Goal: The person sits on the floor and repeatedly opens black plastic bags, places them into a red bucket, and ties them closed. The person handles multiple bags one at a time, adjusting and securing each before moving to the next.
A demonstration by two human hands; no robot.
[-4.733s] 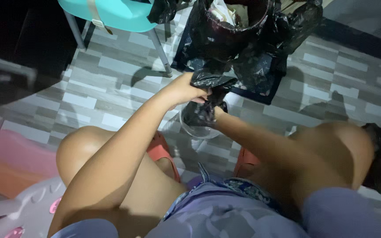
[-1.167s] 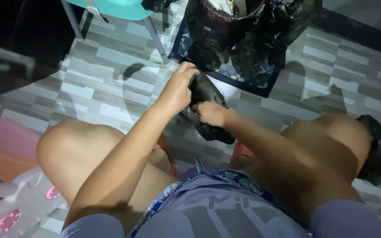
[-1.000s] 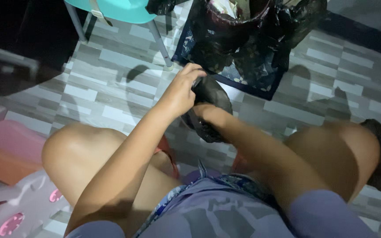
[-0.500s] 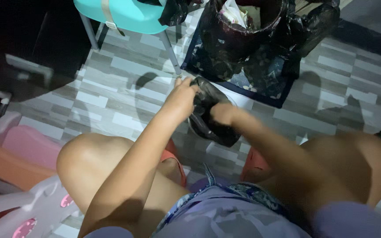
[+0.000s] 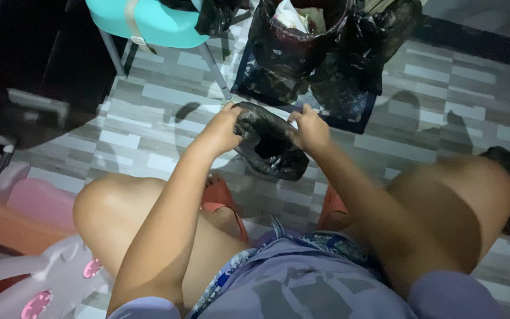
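Black plastic bag [image 5: 268,142] (mouth apparently open) stretched between both gripping hands, left [image 5: 222,129] and right [image 5: 309,129].

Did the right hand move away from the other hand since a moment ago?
Yes. The right hand has slid rightward along the small black bag, away from the left hand, stretching its mouth open below the trash bin.

— What sort of place is this?

— A room in a home. Just beyond the left hand [image 5: 222,127] stands a turquoise plastic chair [image 5: 149,20] on a grey plank-pattern floor [image 5: 149,118].

— Anything else?

— Past the right hand [image 5: 309,129], a bin lined with a black bag [image 5: 299,35] sits on a dark patterned mat [image 5: 349,115]; pink plastic toy furniture [image 5: 25,207] lies well to the left.
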